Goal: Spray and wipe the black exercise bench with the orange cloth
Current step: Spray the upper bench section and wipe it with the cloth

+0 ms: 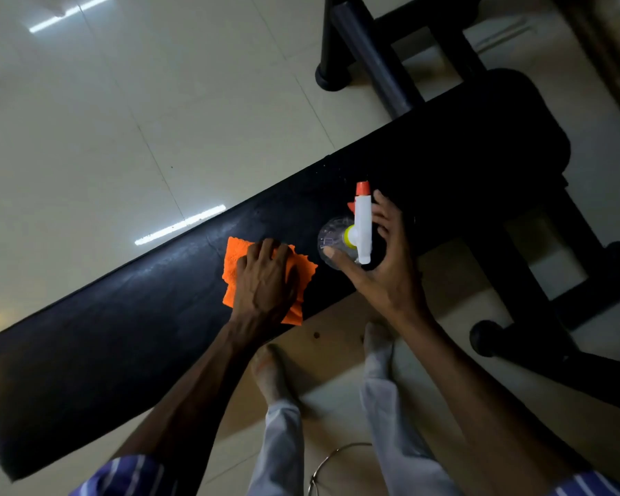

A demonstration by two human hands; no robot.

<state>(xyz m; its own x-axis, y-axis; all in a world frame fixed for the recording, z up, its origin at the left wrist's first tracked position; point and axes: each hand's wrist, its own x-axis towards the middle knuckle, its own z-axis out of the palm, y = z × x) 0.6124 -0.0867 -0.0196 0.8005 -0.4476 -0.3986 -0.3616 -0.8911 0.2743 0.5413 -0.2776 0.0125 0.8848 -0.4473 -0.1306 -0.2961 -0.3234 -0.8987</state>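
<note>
While the left hand (pixel 265 277) presses flat on the orange cloth (pixel 235 261), fingers straight, the cloth lies on the black exercise bench (pixel 122 316) near mid-frame. At three o'clock from it, a clear spray bottle (pixel 340 241) stands upright on the bench, nozzle toward twelve. The right hand (pixel 383 259) curls loosely around it, thumb touching the bottle, fingers spread beside the white sprayer head.
</note>
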